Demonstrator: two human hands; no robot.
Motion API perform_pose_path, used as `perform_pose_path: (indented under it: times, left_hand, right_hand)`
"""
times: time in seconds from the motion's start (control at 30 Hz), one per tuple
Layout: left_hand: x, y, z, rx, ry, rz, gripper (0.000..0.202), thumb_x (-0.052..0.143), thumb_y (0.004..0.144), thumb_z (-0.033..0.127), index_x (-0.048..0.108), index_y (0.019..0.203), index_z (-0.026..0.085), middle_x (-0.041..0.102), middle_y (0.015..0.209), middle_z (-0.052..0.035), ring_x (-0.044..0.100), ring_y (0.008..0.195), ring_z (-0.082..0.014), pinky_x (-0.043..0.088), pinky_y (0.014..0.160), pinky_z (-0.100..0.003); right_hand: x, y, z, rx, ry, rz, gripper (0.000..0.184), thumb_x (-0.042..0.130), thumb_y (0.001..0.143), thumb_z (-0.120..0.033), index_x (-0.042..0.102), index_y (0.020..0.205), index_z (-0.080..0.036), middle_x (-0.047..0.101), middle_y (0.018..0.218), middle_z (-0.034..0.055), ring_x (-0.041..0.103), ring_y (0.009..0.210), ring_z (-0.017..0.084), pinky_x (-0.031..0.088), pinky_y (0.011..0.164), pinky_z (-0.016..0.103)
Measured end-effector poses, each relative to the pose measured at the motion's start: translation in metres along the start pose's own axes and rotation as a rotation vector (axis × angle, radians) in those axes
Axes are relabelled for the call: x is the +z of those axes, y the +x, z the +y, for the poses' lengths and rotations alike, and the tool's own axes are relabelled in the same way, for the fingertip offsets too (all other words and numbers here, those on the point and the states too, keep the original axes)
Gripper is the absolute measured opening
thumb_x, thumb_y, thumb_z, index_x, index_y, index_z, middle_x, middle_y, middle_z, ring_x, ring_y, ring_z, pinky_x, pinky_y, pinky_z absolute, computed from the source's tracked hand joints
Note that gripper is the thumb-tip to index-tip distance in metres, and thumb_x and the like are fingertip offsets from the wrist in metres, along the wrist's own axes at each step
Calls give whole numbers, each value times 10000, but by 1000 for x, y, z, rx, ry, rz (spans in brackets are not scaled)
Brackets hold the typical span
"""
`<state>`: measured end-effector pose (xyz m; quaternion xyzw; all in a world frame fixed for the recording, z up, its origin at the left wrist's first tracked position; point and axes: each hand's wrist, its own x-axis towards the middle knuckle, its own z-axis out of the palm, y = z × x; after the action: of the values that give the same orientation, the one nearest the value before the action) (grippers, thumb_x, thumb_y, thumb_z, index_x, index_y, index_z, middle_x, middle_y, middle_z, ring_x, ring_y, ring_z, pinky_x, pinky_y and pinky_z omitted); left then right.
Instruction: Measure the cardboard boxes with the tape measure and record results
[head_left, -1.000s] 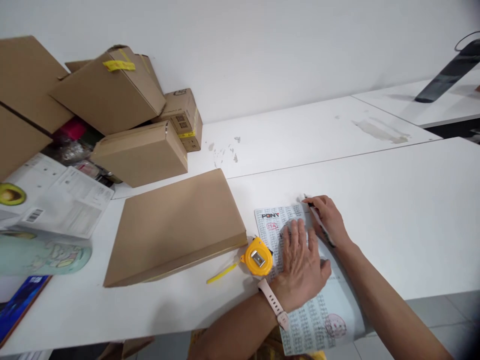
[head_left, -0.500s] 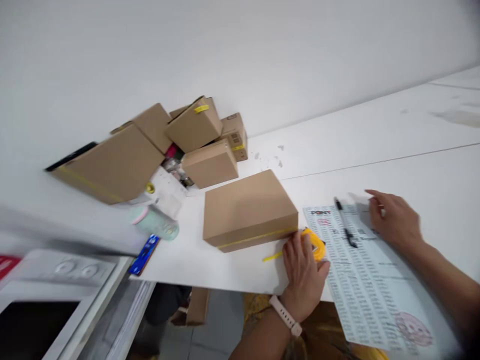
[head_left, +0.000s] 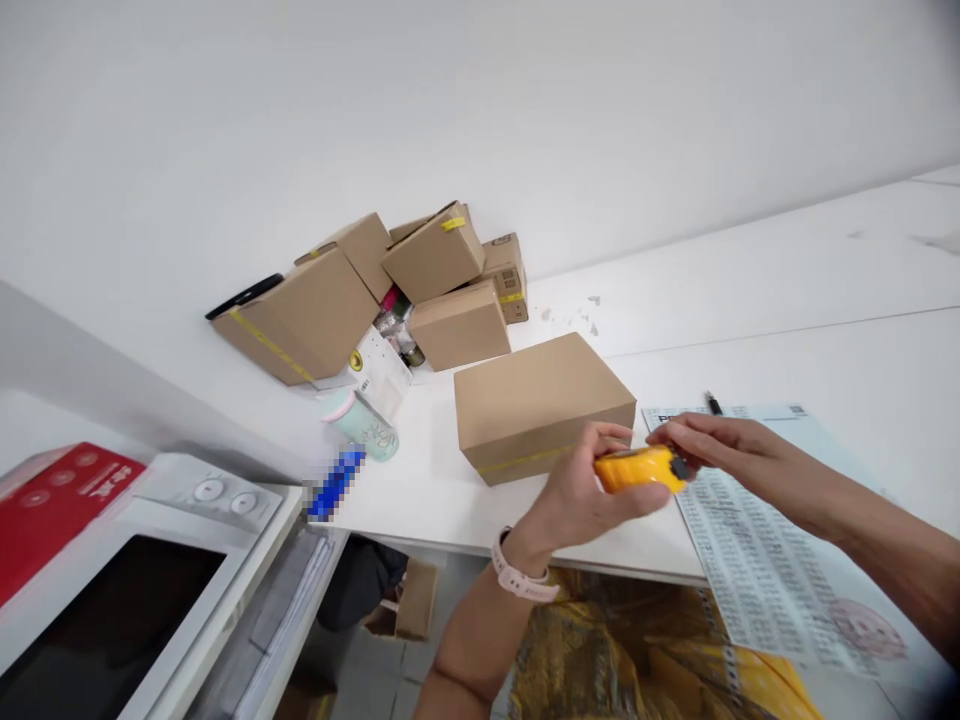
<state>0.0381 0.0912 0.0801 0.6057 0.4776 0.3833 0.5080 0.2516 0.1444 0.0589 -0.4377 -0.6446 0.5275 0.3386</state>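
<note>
My left hand [head_left: 581, 495] is wrapped round a yellow tape measure [head_left: 636, 469], held up above the front edge of the white table [head_left: 825, 350]. My right hand [head_left: 712, 445] pinches the dark tab at the tape measure's right end. Just behind both hands lies a flat brown cardboard box [head_left: 540, 400] with a yellow strip along its front. A printed sheet [head_left: 765, 560] with a red stamp lies under my right forearm and hangs over the table edge. A black pen [head_left: 712, 403] rests at the sheet's top.
A pile of several cardboard boxes [head_left: 375, 285] leans against the wall at the back left. Near it lie a pale green bottle [head_left: 364, 422] and a booklet. A white machine with a dark screen [head_left: 112, 600] stands at lower left. A yellow bag [head_left: 660, 670] sits under the table.
My left hand has picked the tape measure up off the table. My right hand has let go of the pen, left on the sheet, and come across to the tape's end. The view swung left.
</note>
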Motion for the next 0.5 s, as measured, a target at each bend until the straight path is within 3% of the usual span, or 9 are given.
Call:
perform_pose_path:
  times: [0.1,0.27,0.4,0.5]
  left_hand:
    - [-48,-7,12,14,-45,105,592,793,737,428,561,1231,198,696,1136,-95,686,923,-237,535,788,-340]
    - [-151,-23,18,23,7,270,487,734,781,457,598,1164,189,722,1144,-72,664,1037,-263,496,870,-328]
    - [-221,-34,-4,-63,39,306,400,720,826,444,666,1091,148,725,1041,-78,664,955,-254,512,768,-314]
    - [-253,-36,-26,-130,46,310,343,659,946,421,653,1154,149,687,1115,-81,670,954,-228,566,811,-384]
  right_hand:
    - [-2,28,-18,-39,130,51,522,733,714,-732,758,792,-217,648,755,69,505,630,162,480,579,314]
    - [-18,96,-23,-104,328,182,384,912,591,-508,749,762,-205,649,777,47,491,641,136,486,579,304]
    - [-12,135,-8,-9,324,264,265,894,629,-337,704,728,-181,637,721,27,526,629,126,504,618,314]
    - [-2,146,4,21,286,295,218,854,668,-283,665,689,-176,621,681,12,519,599,116,493,619,312]
